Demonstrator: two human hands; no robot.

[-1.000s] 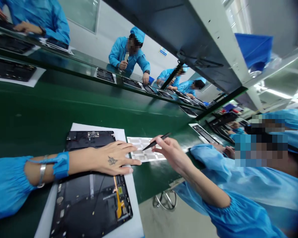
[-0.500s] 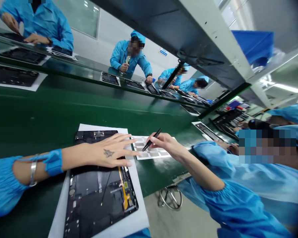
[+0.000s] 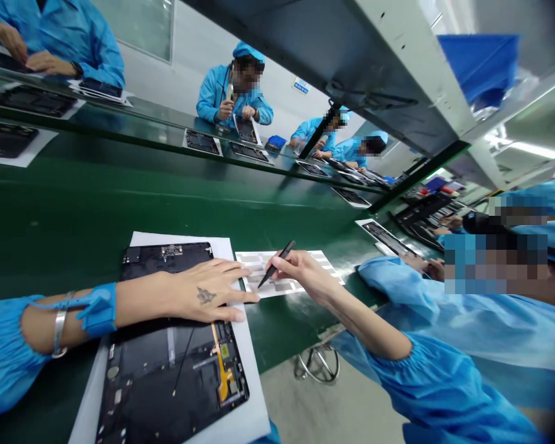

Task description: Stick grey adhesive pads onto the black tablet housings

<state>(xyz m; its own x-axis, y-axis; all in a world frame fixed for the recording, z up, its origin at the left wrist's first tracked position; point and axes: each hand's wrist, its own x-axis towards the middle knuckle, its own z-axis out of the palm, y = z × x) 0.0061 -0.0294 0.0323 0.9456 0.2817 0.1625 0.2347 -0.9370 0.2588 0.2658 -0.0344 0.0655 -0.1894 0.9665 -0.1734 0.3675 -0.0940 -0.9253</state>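
Observation:
My left hand (image 3: pixel 208 291) reaches across an opened tablet (image 3: pixel 152 382), its fingers stretched out and the fingertips over the near left edge of a sticker sheet (image 3: pixel 321 264). The tablet shows black inner parts, an orange flex cable (image 3: pixel 224 370) and a thin dark wire. It lies on white paper (image 3: pixel 254 401). In my right hand (image 3: pixel 300 271) is a slim black pointed tool that looks like tweezers (image 3: pixel 277 262), pinched between thumb and fingers. Its tip points down to the left, at the sheet close to my left fingertips; whether it touches is unclear.
The green bench (image 3: pixel 97 203) runs across the view. Several opened tablets on white paper, such as one tablet (image 3: pixel 201 142), line the far side, where co-workers sit. A co-worker's sleeve (image 3: pixel 407 290) is close on my right. A shelf (image 3: pixel 351 49) hangs overhead.
My left hand's fingers have drawn closer together and shifted slightly down. The tool tip has moved a little left and down. Across the bench, a co-worker has lifted a tablet.

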